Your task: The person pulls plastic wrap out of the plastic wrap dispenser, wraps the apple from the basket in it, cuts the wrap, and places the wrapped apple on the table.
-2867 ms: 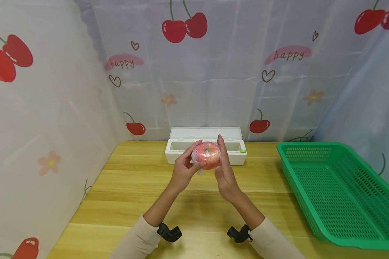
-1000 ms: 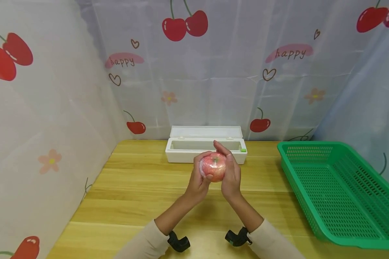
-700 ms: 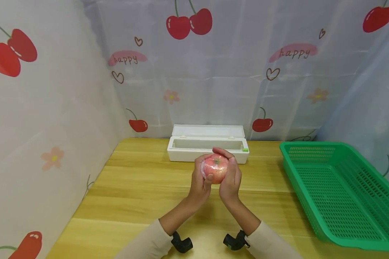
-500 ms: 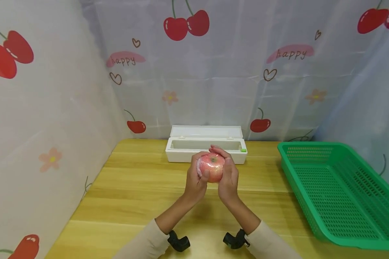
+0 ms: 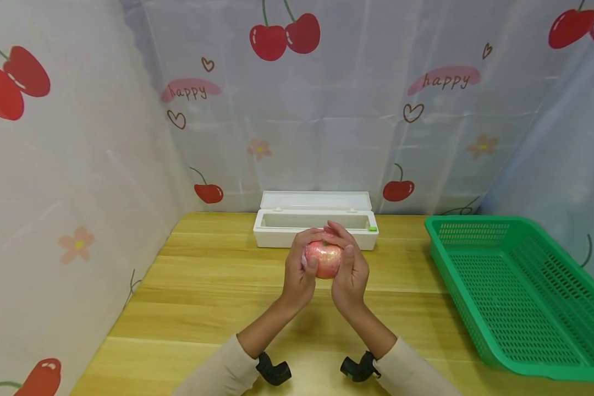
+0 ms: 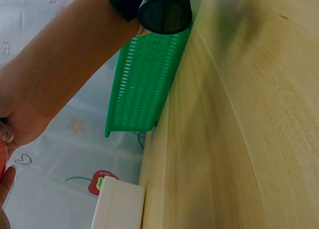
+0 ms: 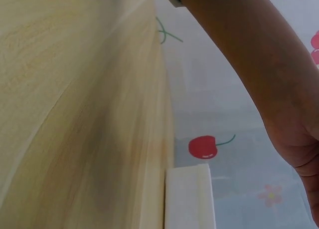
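Observation:
A red apple (image 5: 325,259) in clear plastic film is cupped between both hands, raised over the table in the head view. My left hand (image 5: 299,275) curls round its left side, thumb at the front. On the other side my right hand (image 5: 352,278) wraps the apple, its fingers crossing over the top near the stem. Bunched film shows at the apple's left edge. The left wrist view catches only a sliver of the apple (image 6: 2,159) at its border; in the right wrist view the apple is out of frame.
Behind the hands stands a long white box (image 5: 272,238) with its lid (image 5: 315,200) raised and a small green piece at its right end. A green perforated basket (image 5: 475,308) lies at the right on the wooden table (image 5: 203,308). Cherry-print curtains surround the table.
Both hands have drawn the apple slightly nearer and to the right. The right hand, flat beside the apple at first, now curls round it, and fingers have closed over its top.

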### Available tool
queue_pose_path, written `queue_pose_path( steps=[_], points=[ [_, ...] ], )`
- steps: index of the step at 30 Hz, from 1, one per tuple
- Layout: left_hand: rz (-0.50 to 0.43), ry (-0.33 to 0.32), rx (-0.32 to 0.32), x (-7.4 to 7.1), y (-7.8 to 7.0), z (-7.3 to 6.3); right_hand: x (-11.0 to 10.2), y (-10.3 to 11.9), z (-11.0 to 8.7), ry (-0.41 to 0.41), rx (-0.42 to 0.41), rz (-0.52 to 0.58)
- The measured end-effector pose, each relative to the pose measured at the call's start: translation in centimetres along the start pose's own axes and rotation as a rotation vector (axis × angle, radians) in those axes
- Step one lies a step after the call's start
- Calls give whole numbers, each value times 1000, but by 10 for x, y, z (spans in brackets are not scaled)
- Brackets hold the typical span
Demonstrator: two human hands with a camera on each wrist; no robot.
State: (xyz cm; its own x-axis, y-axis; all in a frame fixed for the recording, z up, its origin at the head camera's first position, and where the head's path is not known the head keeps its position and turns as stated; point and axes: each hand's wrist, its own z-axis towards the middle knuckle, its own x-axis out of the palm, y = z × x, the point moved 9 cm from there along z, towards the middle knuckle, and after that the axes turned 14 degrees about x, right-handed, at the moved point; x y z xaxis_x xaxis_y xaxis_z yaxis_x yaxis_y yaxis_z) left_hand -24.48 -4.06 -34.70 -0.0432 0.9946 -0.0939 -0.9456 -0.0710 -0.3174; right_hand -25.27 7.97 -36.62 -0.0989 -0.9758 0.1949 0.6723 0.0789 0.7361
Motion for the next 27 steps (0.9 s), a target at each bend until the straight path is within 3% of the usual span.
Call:
queue_pose_path(
  steps=[6, 10, 15, 22, 27],
  points=[
    [-44, 13, -40, 0, 12, -5, 4, -1, 1, 52, 1, 15],
    [-100, -33, -90, -5, 29, -12, 7, 7, 1, 109, -126, -37],
    [-120, -58, -108, -8, 28, -12, 8, 15, -2, 105, -257, -138],
    [-117, -65, -55, -8, 23, -11, 16, 9, -5, 165, -206, -197],
    [-166, -78, -96, -7, 25, -13, 20, 5, -6, 191, -183, -237]
  ],
)
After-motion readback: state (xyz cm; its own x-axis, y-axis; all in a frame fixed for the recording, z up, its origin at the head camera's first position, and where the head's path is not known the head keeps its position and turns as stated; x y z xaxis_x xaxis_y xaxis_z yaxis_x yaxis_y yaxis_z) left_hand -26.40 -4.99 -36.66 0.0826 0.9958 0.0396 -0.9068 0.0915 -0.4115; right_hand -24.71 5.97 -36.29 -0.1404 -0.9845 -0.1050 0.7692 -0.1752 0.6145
